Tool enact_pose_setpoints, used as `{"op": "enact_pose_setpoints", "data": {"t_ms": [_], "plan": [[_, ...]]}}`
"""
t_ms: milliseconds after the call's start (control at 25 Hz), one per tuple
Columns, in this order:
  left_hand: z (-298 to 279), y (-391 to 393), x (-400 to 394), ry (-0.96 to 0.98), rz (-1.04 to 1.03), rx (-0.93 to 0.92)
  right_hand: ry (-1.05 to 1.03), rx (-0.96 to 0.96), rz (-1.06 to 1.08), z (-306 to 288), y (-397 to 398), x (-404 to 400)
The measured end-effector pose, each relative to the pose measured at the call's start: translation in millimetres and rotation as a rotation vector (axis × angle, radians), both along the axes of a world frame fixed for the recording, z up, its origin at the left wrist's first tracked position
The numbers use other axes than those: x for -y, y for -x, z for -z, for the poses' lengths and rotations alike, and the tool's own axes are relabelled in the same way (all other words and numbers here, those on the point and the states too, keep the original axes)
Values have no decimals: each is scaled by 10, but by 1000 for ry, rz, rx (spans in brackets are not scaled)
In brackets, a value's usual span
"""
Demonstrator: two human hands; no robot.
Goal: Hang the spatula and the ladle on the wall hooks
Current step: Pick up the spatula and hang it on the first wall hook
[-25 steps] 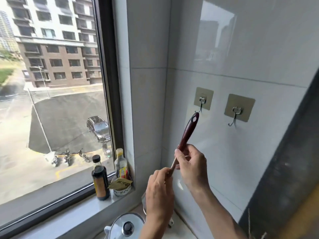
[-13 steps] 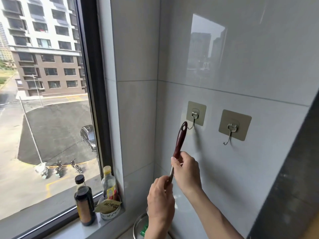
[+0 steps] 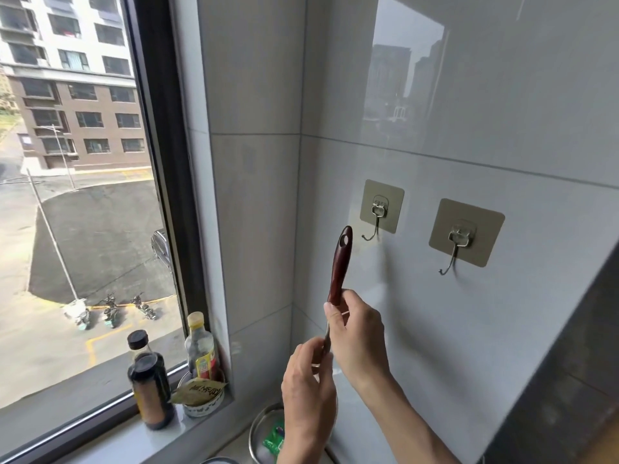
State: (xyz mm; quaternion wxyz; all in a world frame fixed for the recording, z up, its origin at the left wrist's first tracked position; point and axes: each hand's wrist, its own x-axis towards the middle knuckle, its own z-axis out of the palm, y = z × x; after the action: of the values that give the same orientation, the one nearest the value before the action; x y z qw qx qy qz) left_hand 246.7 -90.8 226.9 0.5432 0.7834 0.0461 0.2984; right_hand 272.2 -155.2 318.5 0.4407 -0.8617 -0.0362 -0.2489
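From the head view, both hands grip one utensil and hold it nearly upright, its dark red wooden handle [image 3: 339, 262] pointing up at the wall. The right hand [image 3: 360, 333] pinches the base of the wood, probably to steer the tip. The left hand [image 3: 310, 390] is closed round the metal shank lower down, seemingly to carry the weight. The working end is hidden behind the hands, so I cannot tell whether this is the spatula or the ladle.

The hanging hole [image 3: 344, 241] near the handle's top sits just left of and slightly below the left hook [image 3: 371, 233], near it but not yet on it. That suits threading the hole over the upturned tip. The right hook [image 3: 449, 264] is bare, presumably for the second utensil, which is out of sight.
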Motion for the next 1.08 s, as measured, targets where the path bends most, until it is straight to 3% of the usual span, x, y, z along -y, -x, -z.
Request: {"op": "enact_pose_setpoints", "data": {"t_ms": [560,1080], "plan": [[-95,-76,95,-17,89,-21,-76,-12,77,2,-87,119],[-119,-439,306,-76,175,-186,-81,-94,153,484,-6,453]]}}
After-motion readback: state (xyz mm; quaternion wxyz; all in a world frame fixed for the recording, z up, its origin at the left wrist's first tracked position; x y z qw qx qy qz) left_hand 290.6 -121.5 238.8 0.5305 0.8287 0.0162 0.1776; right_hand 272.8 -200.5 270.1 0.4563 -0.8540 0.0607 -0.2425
